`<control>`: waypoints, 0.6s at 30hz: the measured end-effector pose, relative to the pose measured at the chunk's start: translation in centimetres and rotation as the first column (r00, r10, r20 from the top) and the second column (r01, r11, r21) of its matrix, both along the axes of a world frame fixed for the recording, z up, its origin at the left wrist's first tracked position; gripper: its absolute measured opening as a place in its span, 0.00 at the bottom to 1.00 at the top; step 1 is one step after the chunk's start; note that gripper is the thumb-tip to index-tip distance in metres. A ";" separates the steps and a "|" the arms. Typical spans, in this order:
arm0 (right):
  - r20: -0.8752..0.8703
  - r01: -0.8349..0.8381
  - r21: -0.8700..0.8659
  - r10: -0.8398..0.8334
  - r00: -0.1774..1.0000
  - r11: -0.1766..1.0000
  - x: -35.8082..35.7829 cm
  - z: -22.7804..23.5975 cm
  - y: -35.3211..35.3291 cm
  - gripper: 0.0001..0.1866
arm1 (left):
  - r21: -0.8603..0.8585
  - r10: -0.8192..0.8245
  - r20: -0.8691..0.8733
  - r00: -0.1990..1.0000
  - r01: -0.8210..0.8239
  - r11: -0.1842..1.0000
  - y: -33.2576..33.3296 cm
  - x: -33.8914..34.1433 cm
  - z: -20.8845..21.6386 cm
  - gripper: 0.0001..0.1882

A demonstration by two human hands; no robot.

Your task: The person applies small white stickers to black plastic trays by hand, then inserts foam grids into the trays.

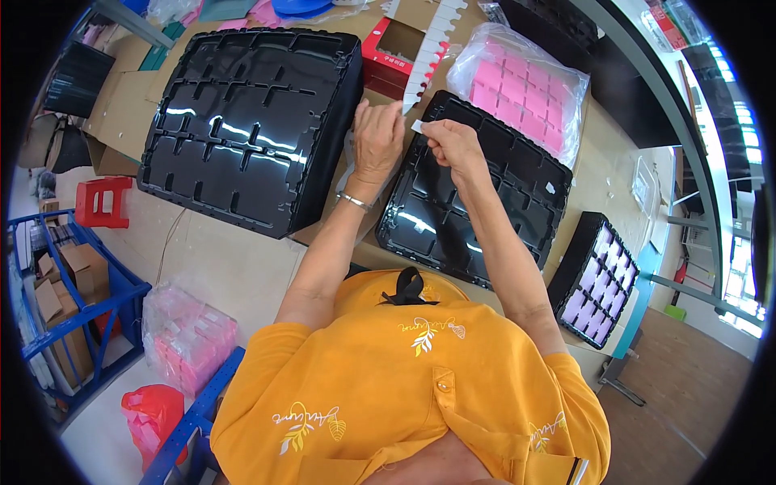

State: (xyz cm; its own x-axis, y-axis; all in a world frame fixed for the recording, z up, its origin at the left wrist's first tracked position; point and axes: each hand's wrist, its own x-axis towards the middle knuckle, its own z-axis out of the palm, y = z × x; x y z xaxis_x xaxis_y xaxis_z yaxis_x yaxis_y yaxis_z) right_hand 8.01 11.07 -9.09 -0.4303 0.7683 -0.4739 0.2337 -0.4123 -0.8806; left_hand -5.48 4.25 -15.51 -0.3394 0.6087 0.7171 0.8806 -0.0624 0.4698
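My left hand (377,136) is raised between two black plastic trays, its fingers curled; what they hold, if anything, is hidden. Close by its fingertips lies the lower end of a long white strip with notched edges (436,50). My right hand (457,149) pinches a small white piece (418,126) between thumb and forefinger, above the top left corner of the right black tray (517,190). That tray is divided into compartments, with a white scrap (550,187) on it. The larger black tray stack (242,121) stands left of my left hand.
Beyond my hands sits a red box with a window (386,63). Pink divided sheets in clear plastic (517,89) lie behind the right tray. A black tray with pale pink pieces (596,279) stands at right. Lower left are a red stool (103,202) and a blue rack (121,295).
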 end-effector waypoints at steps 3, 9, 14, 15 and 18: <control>0.058 -0.034 0.026 0.032 0.998 0.999 2.1 -0.1 2.3 0.08 | -0.017 0.014 0.198 0.980 -0.011 1.000 0.3 -1.3 -1.4 0.12; 0.514 -0.354 0.397 0.114 0.850 0.847 5.5 -5.0 9.4 0.16 | -0.051 0.044 0.421 0.906 -0.025 0.998 0.5 -1.9 -1.7 0.13; 0.731 -0.519 0.331 0.133 0.669 0.788 3.0 -4.2 7.7 0.18 | -0.061 0.037 0.429 0.903 -0.012 0.998 0.4 -2.0 -1.8 0.12; 0.815 -0.578 0.355 0.060 0.576 0.735 2.6 -4.0 7.3 0.18 | -0.061 0.026 0.436 0.900 0.001 0.998 0.4 -1.9 -1.7 0.12; 0.900 -0.683 0.372 -0.064 0.431 0.628 2.2 -4.4 7.0 0.19 | -0.061 0.011 0.426 0.905 0.017 0.998 0.5 -1.8 -1.5 0.12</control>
